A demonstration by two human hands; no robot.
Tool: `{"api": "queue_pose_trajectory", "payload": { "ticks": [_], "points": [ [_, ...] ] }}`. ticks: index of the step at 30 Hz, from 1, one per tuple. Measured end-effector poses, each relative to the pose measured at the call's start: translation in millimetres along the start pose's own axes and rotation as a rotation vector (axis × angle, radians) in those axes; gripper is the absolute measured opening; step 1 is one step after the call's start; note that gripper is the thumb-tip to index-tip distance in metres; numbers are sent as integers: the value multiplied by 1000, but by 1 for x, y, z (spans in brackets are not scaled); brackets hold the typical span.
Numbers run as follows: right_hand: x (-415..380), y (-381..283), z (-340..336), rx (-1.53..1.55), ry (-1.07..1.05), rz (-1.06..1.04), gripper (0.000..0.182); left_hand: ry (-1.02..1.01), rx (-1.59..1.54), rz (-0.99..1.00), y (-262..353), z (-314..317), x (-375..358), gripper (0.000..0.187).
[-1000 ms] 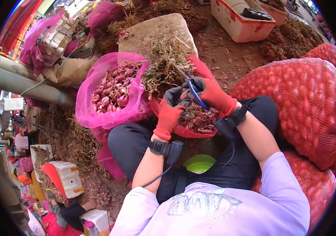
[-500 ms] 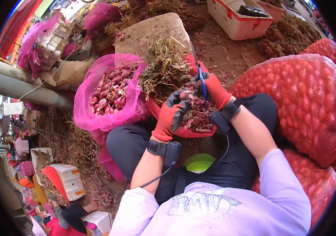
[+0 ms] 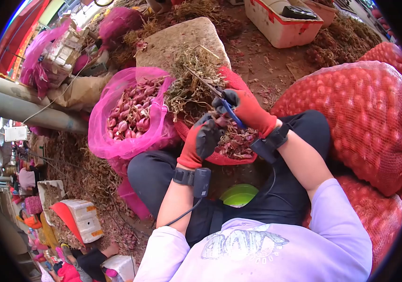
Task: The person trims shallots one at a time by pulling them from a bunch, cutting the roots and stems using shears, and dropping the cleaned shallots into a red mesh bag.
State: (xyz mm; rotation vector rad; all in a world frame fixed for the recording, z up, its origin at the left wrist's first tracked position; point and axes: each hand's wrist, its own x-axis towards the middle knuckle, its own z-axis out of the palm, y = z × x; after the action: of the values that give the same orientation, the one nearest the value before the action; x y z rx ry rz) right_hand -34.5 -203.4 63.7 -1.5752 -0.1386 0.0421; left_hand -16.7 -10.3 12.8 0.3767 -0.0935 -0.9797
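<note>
The scissors (image 3: 215, 96) lie with the long axis going from lower right to upper left; the blue handles are in the right hand (image 3: 248, 109) and the metal tips point up and left, over the pile of dry stems (image 3: 189, 84). The right hand is clenched around the handles. The left hand (image 3: 202, 139), just below, is curled around a small bulb (image 3: 219, 121), but the bulb is mostly hidden by the gloved fingers, so its shape is hard to make out. Whether the blades are parted I cannot tell, they are thin and blurred.

Both hands are over a red basket (image 3: 219, 157) on the lap; it holds loose purple skins and trimmings. To the left, a pink mesh bag (image 3: 111, 136) stands open and is filled with peeled reddish shallots (image 3: 132, 110). At the right, a big red net sack (image 3: 356, 113) is packed with bulbs, cut off by the picture edge. Below the basket a green lid (image 3: 238, 195) is partly covered by the arms
</note>
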Motion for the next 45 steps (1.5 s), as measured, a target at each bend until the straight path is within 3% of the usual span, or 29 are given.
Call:
{"api": "queue_pose_trajectory", "payload": {
  "ticks": [4, 6, 8, 10, 11, 12, 16, 17, 19, 22, 24, 27, 28, 30, 33, 35, 38, 39, 42, 45],
  "points": [
    [1, 16, -1, -116, 26, -15, 27, 215, 385, 169, -11, 63, 3, 27],
    [1, 16, 0, -45, 62, 36, 25, 243, 646, 75, -2, 54, 3, 32],
    [0, 15, -7, 104, 122, 156, 23, 311, 657, 44, 3, 41, 3, 35],
    [2, 13, -15, 208, 109, 208, 22, 418, 421, 79, 3, 28, 1, 37],
    [3, 11, -18, 237, 68, 200, 22, 306, 933, 319, -5, 23, -2, 33],
    [4, 9, -19, 265, 27, 192, 22, 270, 1122, 383, -4, 18, -5, 32],
    [-6, -4, 7, -263, -41, -34, 23, 162, 1768, 620, 0, 5, -7, 29],
    [-7, 3, 16, -344, 48, -78, 20, 147, 1905, 673, 0, -3, -5, 28],
    [-4, 8, 17, -220, 40, -43, 22, 297, 1702, 371, 6, -7, -5, 28],
    [-3, 9, 13, 9, 47, 36, 15, 236, 528, 147, 6, 9, 1, 27],
    [0, 20, 5, 200, 41, 97, 12, 82, 105, 22, 12, 2, 1, 26],
    [-3, 11, 2, 494, 168, 256, 12, 375, 206, 174, -1, 43, 2, 26],
    [-4, 9, 0, 609, 197, 301, 13, 379, 239, 184, -1, 39, 4, 27],
    [-5, 2, -4, 548, 127, 280, 16, 390, 302, 205, -3, 28, 8, 29],
    [-5, -2, -4, 533, 57, 258, 19, 214, 461, 70, 2, 29, 4, 30],
    [-7, -3, -3, 653, 89, 282, 20, 191, 223, 50, 5, 24, 2, 28],
    [2, 2, -9, 351, 84, 329, 23, 141, -115, 89, 12, 6, 0, 31],
    [1, 0, -13, -213, 62, 149, 35, 123, -223, 115, 17, 0, -2, 33],
    [-19, -20, -10, -994, 238, -97, 48, 61, -346, 85, 40, 1, -7, 31],
    [-23, -29, -8, -992, 142, -86, 53, 95, -342, 206, 46, 18, -16, 27]
  ]
}}
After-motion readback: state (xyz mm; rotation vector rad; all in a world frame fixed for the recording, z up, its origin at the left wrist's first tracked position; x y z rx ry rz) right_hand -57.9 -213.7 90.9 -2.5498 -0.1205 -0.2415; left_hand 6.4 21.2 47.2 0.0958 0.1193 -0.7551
